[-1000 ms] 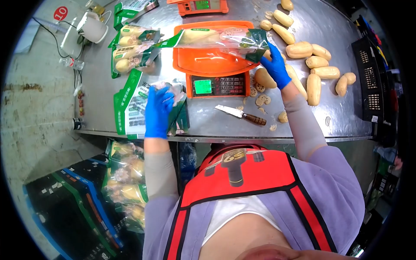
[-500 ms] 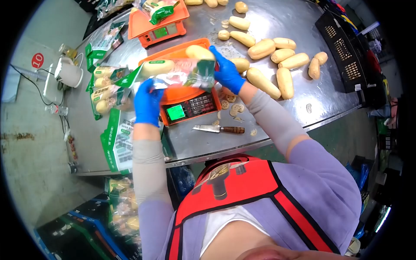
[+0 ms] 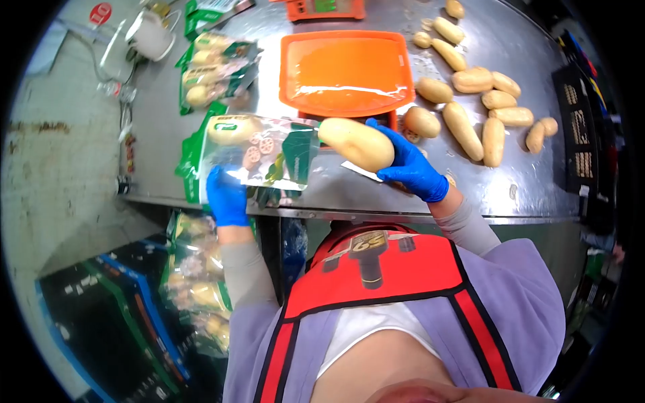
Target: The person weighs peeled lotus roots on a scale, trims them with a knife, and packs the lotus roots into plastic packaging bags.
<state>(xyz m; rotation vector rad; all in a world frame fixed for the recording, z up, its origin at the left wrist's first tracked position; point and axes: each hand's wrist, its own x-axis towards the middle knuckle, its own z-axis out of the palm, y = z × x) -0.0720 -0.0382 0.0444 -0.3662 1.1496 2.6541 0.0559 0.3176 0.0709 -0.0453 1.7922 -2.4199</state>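
Observation:
My left hand (image 3: 227, 196), in a blue glove, grips the lower edge of a clear and green plastic bag (image 3: 285, 151) with a pale lotus root piece inside its left part. In my right hand (image 3: 413, 166), also gloved blue, is a thick pale lotus root (image 3: 357, 143); its left tip touches or overlaps the bag's right end. Just behind them stands an orange scale (image 3: 346, 74) with a bare tray, its display mostly hidden by the bag and the root. A knife (image 3: 361, 171) lies partly covered under the root and my right hand.
Several loose lotus roots (image 3: 462, 131) lie on the right of the metal table (image 3: 531, 181). Filled bags (image 3: 216, 72) lie at the back left, more (image 3: 198, 269) below the table edge. A second orange scale (image 3: 326, 8) is at the back, a black crate (image 3: 579, 134) at the right.
The bag has come off the scale toward the front left. My right hand has let go of it and taken the lotus root from the scale tray. The head view has shifted.

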